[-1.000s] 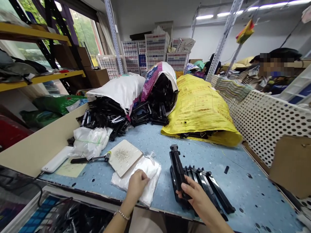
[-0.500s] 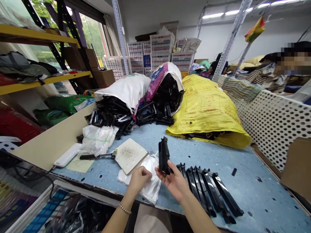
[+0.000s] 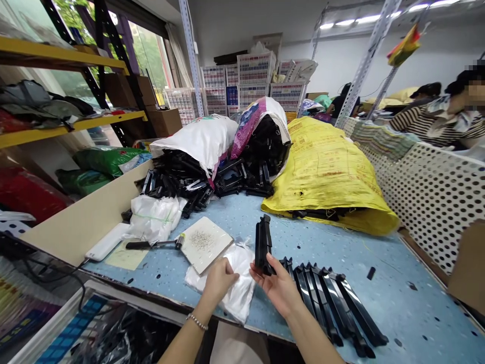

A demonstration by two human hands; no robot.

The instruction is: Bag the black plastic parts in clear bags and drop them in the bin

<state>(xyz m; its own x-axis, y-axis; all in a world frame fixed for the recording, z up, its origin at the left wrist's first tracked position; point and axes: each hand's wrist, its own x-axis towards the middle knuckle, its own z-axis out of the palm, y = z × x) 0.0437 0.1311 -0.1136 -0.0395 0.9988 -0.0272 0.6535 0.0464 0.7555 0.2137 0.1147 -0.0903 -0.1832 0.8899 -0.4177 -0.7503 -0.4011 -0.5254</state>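
Note:
My right hand (image 3: 279, 287) grips a long black plastic part (image 3: 262, 243) by its lower end and holds it nearly upright above the table. My left hand (image 3: 220, 279) is closed in a pinch above a white plastic bag (image 3: 239, 283); whatever sits between its fingertips is too small to make out. A small gap separates the two hands. Beyond the left hand lies a white square tray (image 3: 223, 240) with many tiny pale pieces (image 3: 202, 241) on it. Several similar black parts (image 3: 333, 303) lie in a slanted row beside my right forearm.
A black-handled hammer-like tool (image 3: 155, 244) and a bundle of white bags (image 3: 154, 215) lie left on the blue table (image 3: 303, 241). White sacks (image 3: 200, 141) spill black parts at the back, beside a yellow sack (image 3: 329, 172). A perforated white panel (image 3: 443, 187) borders the right; a person (image 3: 435, 119) sits beyond.
The view has turned slightly left, so the table's contents appear a little further right. My hands are slightly further apart. Both keep nearly the same grip, the right still on the black part.

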